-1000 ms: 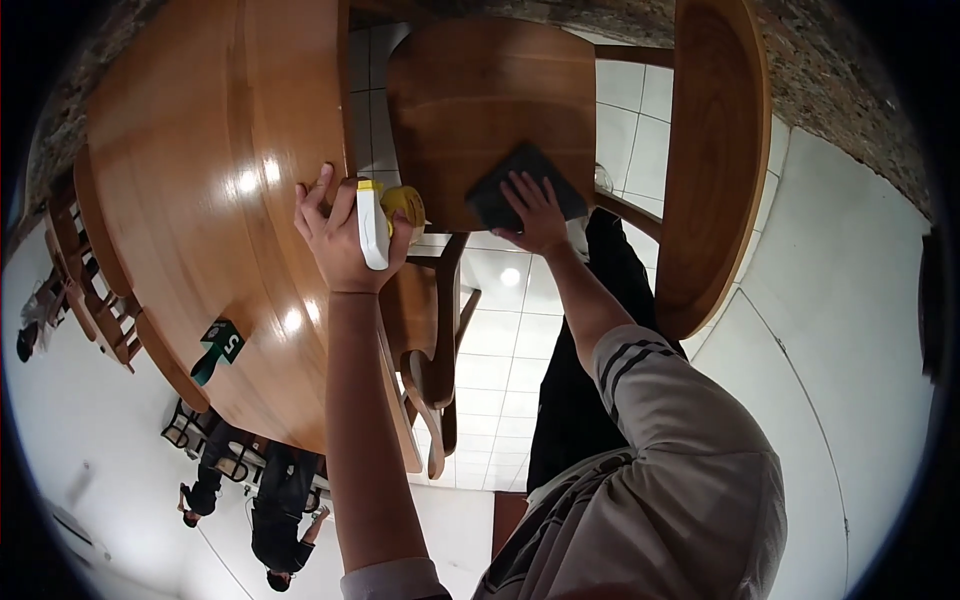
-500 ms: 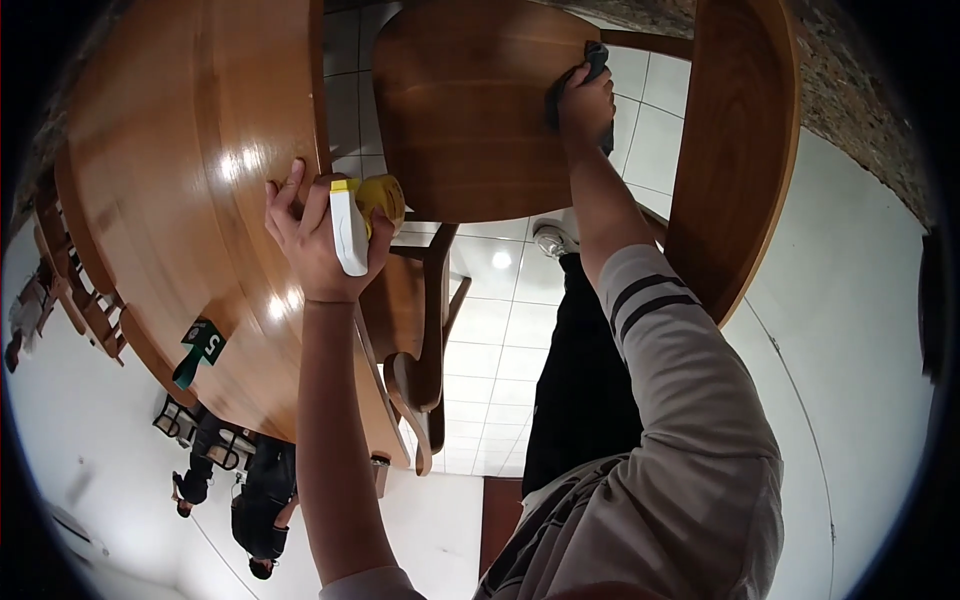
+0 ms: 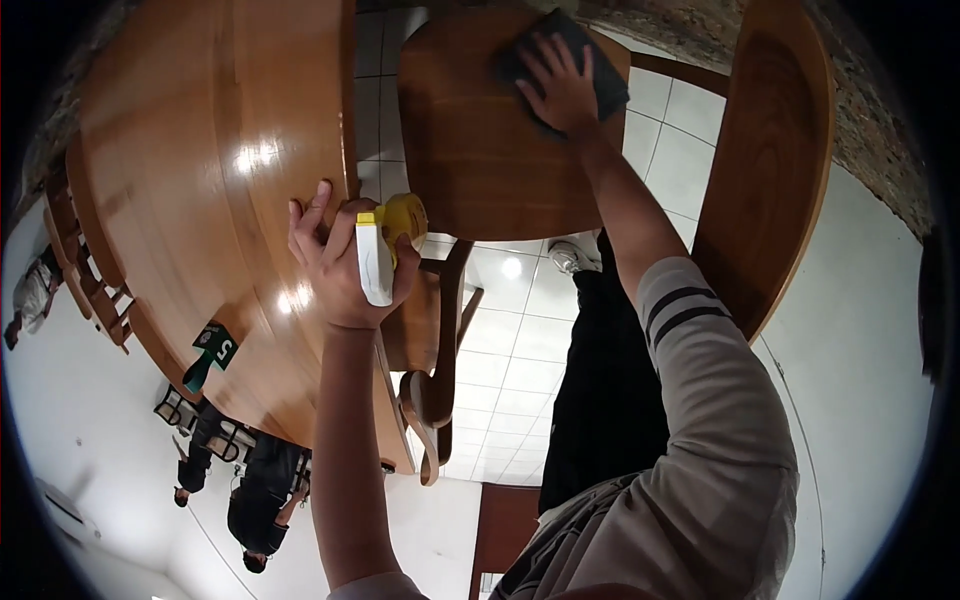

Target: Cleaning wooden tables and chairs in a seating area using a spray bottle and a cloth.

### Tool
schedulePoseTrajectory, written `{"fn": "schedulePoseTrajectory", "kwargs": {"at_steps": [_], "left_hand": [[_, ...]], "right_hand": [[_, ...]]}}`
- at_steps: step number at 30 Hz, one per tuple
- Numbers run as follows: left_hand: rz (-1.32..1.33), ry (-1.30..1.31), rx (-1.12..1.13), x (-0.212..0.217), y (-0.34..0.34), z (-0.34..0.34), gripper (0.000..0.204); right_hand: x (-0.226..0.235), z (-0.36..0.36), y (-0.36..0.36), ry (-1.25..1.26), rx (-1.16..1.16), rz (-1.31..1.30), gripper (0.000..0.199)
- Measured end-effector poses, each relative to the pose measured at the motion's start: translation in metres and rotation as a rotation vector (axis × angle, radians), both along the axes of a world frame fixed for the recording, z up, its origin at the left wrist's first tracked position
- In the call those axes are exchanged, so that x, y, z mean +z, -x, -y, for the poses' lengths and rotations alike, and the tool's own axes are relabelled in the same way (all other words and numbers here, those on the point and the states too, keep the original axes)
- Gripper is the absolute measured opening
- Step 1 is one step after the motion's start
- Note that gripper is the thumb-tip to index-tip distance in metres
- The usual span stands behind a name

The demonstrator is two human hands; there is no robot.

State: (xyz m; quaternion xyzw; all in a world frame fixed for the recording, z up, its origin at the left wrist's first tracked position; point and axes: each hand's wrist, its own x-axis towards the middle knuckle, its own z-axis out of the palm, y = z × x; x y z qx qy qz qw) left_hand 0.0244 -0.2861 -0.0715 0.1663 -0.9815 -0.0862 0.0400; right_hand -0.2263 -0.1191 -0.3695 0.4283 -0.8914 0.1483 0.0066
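My left hand (image 3: 345,275) is closed round a yellow spray bottle (image 3: 405,218) with a white and yellow trigger head. It is by the edge of a glossy wooden table (image 3: 220,120), and some fingers stretch out over the tabletop. Flat on a dark grey cloth (image 3: 612,92), my right hand (image 3: 562,92) has its fingers spread and presses the cloth to a wooden chair seat (image 3: 500,175). The cloth lies opened out near the far right part of the seat.
The chair's curved backrest (image 3: 765,170) rises to the right of my right arm. Another wooden chair (image 3: 432,380) is tucked by the table's near edge. On the table stands a dark green marker block (image 3: 213,345). People (image 3: 262,500) in dark clothes are at the lower left.
My right hand has gone from gripping the bunched cloth at the seat's right edge to lying flat on it, further in on the seat. My left hand keeps the spray bottle.
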Motion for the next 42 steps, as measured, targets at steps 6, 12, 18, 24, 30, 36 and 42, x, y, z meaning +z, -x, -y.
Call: {"fn": "schedulePoseTrajectory", "kwargs": {"at_steps": [6, 12, 18, 24, 30, 36, 42], "left_hand": [[-0.013, -0.054, 0.028, 0.001, 0.001, -0.002, 0.036], [-0.025, -0.079, 0.053, 0.004, 0.0, -0.003, 0.034], [-0.033, -0.069, 0.043, 0.0, -0.008, 0.0, 0.035], [-0.051, -0.027, 0.003, 0.0, 0.0, 0.002, 0.036], [-0.125, 0.004, -0.024, -0.009, -0.001, -0.001, 0.036], [-0.204, -0.002, -0.019, -0.013, -0.004, 0.0, 0.034], [-0.173, 0.032, -0.003, -0.002, 0.0, -0.003, 0.037]], "right_hand": [[0.026, 0.093, 0.042, -0.281, -0.566, 0.342, 0.072], [0.043, 0.181, -0.036, -0.397, -0.012, 0.074, 0.062], [0.032, 0.161, -0.145, -0.288, 0.539, 0.258, 0.047], [0.044, 0.035, -0.25, -0.051, 0.557, 0.521, 0.044], [0.049, -0.054, -0.257, -0.117, 0.472, 0.399, 0.055], [0.033, -0.152, -0.229, -0.111, 0.36, 0.344, 0.06], [0.04, -0.202, -0.205, -0.042, -0.039, 0.42, 0.069]]}}
